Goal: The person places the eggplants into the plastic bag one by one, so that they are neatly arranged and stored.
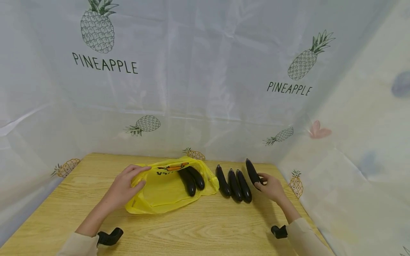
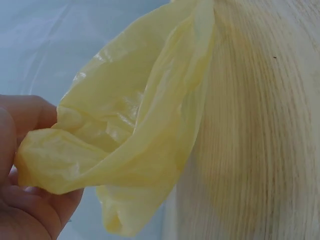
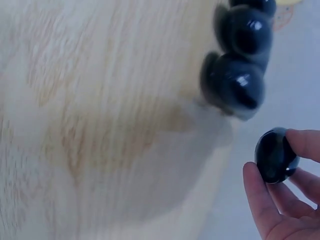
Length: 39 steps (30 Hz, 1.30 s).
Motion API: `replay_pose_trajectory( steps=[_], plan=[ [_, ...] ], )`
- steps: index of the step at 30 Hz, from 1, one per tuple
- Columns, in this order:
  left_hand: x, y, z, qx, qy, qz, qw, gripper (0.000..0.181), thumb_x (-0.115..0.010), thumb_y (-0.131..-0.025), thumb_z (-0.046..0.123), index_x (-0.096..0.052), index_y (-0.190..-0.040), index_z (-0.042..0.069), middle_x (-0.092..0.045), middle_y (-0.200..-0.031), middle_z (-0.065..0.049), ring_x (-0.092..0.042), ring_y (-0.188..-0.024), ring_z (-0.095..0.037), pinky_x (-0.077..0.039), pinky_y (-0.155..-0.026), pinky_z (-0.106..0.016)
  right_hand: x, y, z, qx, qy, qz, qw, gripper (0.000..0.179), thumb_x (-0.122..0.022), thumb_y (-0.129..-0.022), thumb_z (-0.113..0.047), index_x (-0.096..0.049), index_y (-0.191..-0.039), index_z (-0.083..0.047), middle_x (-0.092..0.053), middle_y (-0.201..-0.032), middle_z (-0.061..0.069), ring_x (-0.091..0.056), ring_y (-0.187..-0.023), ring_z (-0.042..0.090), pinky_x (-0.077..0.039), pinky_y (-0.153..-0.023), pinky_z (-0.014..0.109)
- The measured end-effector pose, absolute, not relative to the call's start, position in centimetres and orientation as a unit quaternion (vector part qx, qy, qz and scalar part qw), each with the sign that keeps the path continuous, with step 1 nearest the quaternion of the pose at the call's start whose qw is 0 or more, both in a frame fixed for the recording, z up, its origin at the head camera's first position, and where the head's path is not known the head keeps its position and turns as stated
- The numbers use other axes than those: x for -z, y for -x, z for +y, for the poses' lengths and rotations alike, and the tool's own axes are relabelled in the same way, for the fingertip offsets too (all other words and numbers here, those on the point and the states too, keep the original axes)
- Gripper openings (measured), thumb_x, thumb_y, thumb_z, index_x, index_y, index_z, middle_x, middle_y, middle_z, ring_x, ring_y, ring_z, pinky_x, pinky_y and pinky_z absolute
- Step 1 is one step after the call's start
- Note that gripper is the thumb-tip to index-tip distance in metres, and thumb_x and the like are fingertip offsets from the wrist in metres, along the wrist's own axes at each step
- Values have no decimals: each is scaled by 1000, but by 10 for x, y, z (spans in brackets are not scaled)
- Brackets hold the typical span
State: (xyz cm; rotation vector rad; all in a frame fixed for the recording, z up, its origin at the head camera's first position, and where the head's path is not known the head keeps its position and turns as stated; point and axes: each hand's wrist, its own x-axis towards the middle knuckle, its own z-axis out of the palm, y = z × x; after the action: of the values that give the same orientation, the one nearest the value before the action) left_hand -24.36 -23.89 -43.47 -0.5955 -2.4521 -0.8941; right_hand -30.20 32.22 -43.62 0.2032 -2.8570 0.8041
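right hand (image 1: pixel 271 188) at 4 o'clock is pinching a glossy eggplant (image 1: pixel 253 173), might slip; left hand (image 1: pixel 123 186) pinches floppy bag (image 1: pixel 157 201), could sag

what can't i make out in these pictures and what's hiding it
Head view: top ends of the two bagged eggplants, covered by the yellow bag.
Head view: the bag's lettering, too small to read, partly folded.
Left wrist view: part of the left hand, cut off by the left edge.
Right wrist view: stem end of the held eggplant, behind its rounded end.
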Motion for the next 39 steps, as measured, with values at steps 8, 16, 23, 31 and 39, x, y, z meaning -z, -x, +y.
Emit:
replay_pose_trajectory(
  steps=[8,16,23,31,39],
  plan=[
    [434,246,-243,329,220,-898,192,58,-79,-95,6,-62,-150,13,-63,-126,-5,-62,-106,-22,-55,-84,-42,421,280,298,-300,-118,-942,97,52,-76,-100,-15,-61,-146,3,-72,-119,27,-77,-93,36,-63,-72,41],
    [429,243,-242,345,231,-892,178,59,-80,-94,5,-61,-150,11,-62,-127,-8,-63,-115,-34,-54,-92,-58,413,266,267,-310,-144,-936,80,51,-77,-99,-18,-63,-145,-2,-73,-118,18,-73,-86,24,-57,-65,30],
    [429,243,-242,341,227,-895,177,60,-80,-95,6,-60,-151,12,-62,-128,-8,-62,-116,-34,-54,-92,-58,412,256,234,-336,-196,-920,49,49,-75,-101,-20,-63,-145,-1,-72,-114,12,-61,-68,12,-48,-57,28],
    [427,243,-241,348,225,-894,171,61,-80,-95,5,-60,-151,10,-61,-129,-10,-62,-117,-35,-54,-93,-59,415,247,202,-362,-245,-899,27,49,-76,-101,-23,-65,-143,-1,-73,-117,15,-72,-81,20,-56,-67,26],
    [428,243,-241,342,225,-895,178,61,-81,-94,5,-61,-151,10,-61,-129,-11,-62,-116,-35,-54,-93,-60,420,249,171,-361,-268,-894,5,47,-75,-102,-25,-66,-144,-5,-73,-121,13,-71,-83,21,-55,-68,28]
  ],
)
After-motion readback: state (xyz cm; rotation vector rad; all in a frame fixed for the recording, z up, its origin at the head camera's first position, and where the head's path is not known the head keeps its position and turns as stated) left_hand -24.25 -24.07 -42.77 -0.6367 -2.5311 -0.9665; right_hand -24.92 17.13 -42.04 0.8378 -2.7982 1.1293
